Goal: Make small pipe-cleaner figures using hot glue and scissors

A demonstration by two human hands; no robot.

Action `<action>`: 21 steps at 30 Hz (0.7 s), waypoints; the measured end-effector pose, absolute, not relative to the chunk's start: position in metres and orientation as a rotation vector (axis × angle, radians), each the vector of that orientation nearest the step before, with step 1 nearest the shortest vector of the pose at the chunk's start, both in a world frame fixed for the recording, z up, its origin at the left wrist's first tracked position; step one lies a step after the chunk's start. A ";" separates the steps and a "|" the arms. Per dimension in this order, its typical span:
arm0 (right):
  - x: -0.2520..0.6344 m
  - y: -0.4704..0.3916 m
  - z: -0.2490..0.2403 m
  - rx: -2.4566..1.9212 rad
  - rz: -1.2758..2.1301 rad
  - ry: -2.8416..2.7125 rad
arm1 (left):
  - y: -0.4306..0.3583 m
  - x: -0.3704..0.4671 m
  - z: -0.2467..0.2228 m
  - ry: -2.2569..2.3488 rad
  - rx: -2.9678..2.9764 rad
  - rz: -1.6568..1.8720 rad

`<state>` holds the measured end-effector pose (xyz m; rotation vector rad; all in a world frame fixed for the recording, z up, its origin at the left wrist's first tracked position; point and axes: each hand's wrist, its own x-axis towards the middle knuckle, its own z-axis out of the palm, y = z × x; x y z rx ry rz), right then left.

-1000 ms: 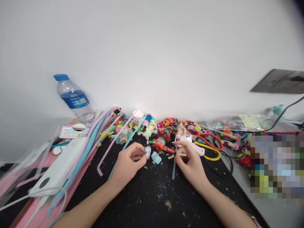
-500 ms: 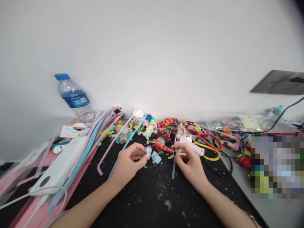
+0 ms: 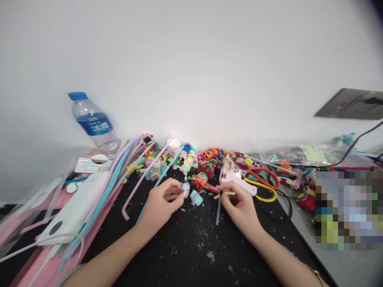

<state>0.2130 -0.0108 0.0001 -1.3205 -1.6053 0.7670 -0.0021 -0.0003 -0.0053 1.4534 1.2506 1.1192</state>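
Between the thumb and fingers of my left hand (image 3: 163, 201) is a small fuzzy pastel piece (image 3: 185, 189). Just right of it, a fuzzy blue-green roll (image 3: 196, 198) lies on the black mat (image 3: 185, 247). My right hand (image 3: 239, 201) pinches a short pale yellow strip (image 3: 229, 193) at its fingertips. A translucent glue stick (image 3: 218, 211) points down from beside those fingertips, by the pink glue gun (image 3: 237, 181). A red-labelled orange item (image 3: 212, 188) lies near my right fingers.
Colourful fuzzy figures (image 3: 155, 167) line the wall. Scissors with red and yellow handles (image 3: 265, 195) lie right. Pastel pipe cleaners (image 3: 110, 191) and a tilted water bottle (image 3: 94, 123) are left. A black cable (image 3: 283, 220) curves at the right, near a plastic bag (image 3: 314, 155).
The pastel piece has turned slightly in my left fingers. The yellow strip has tilted a little in my right hand. Both hands stay in nearly the same place.
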 end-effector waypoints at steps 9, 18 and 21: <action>0.213 -0.011 0.001 -1.342 0.745 -1.634 | 0.001 -0.001 -0.003 1.276 1.440 1.162; 0.214 -0.012 0.003 -1.352 0.739 -1.650 | 0.000 -0.001 -0.003 1.291 1.433 1.152; 0.214 -0.011 0.002 -1.355 0.740 -1.649 | 0.000 -0.002 -0.002 1.309 1.420 1.130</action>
